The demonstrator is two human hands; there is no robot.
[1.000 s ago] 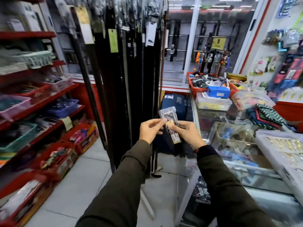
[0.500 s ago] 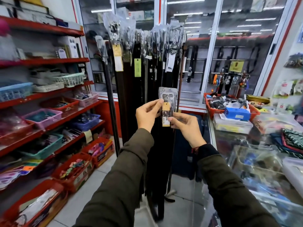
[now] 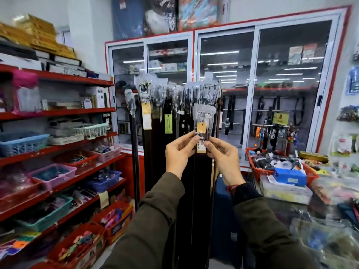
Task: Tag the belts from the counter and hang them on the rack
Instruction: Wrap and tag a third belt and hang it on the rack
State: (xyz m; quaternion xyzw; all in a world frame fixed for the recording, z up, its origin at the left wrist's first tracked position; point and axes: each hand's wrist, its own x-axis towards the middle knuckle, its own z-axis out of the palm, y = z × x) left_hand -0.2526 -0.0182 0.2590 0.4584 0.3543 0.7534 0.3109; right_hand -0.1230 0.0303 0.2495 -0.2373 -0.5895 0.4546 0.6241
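Two hands, left hand and right hand, pinch the tagged belt tight just below the rack; lift it straight up, so its wrapped buckle catches a hook.

Bright, even shop lighting. Ceiling strip lights mirrored as white streaks in the glass cabinet doors. Soft smear on the counter at right, bent shelves at left, sharp centre, faint shadows.

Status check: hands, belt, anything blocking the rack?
Left hand and right hand both pinching the belt just below its bagged buckle. Tan tag on. Belt raised before the rack, not hung. Rack crowded with belts.
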